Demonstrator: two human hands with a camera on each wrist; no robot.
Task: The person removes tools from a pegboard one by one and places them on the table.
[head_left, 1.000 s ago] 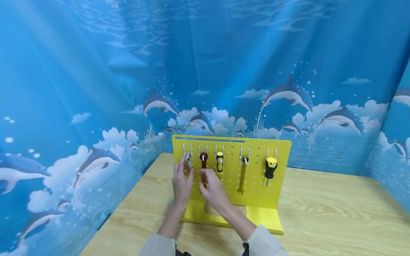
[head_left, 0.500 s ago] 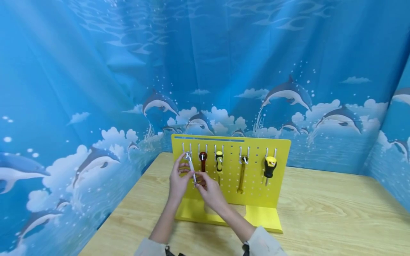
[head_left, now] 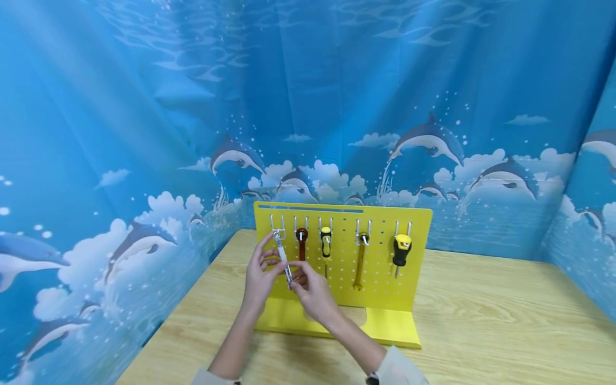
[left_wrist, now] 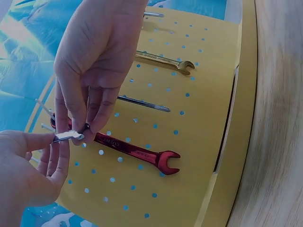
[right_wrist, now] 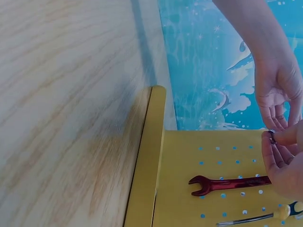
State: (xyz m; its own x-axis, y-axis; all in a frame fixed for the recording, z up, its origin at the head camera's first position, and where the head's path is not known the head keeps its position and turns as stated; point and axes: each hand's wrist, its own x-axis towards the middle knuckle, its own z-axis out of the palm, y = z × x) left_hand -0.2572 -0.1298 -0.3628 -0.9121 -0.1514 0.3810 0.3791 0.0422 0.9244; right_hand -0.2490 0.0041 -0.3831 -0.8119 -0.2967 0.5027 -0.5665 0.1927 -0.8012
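A slim silver wrench (head_left: pixel 282 253) slants in front of the left end of the yellow pegboard (head_left: pixel 346 283), its upper end right by the leftmost double hook (head_left: pixel 283 224). My left hand (head_left: pixel 260 280) pinches its shaft between thumb and fingers. Near its lower end, my right hand (head_left: pixel 315 294) grips it with thumb and fingertips. The left wrist view shows the wrench (left_wrist: pixel 67 136) nearly end-on between both hands. Just to the right hangs a red wrench (head_left: pixel 302 246), partly behind my right hand in the left wrist view.
Further right on the board hang a small yellow-and-black screwdriver (head_left: pixel 326 243), a gold wrench (head_left: pixel 360 267) and a stubbier yellow-and-black screwdriver (head_left: pixel 400 250). The board's yellow base (head_left: pixel 390 326) stands on a wooden table (head_left: pixel 500 315). A blue dolphin curtain (head_left: pixel 308 107) hangs behind.
The silver wrench has come forward and tilted, its lower end swinging right. My right hand has moved left from before the red wrench onto its lower end; my left hand's fingers have closed on the shaft.
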